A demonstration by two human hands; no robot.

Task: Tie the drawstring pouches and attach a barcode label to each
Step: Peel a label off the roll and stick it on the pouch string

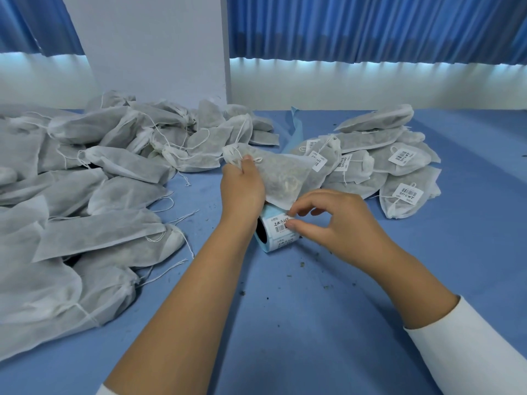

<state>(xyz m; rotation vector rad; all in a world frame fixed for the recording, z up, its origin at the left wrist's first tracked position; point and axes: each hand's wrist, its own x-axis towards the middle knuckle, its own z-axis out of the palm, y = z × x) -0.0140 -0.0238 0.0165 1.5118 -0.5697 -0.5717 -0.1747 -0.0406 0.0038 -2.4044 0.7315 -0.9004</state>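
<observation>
Left hand [242,186]: grips pouch [285,178] by its tied neck, above label roll [275,233]. Right hand [333,220]: thumb and forefinger pinch the roll's top label [279,223].

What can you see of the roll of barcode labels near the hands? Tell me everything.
The label roll lies on its side on the blue table, its dark hollow core facing left. Its backing looks like pale blue paper carrying white labels printed with black barcodes and text. The right hand pinches the top label between thumb and forefinger. The pouch held by the left hand overhangs the roll's far side; the left wrist sits beside the core end.
</observation>
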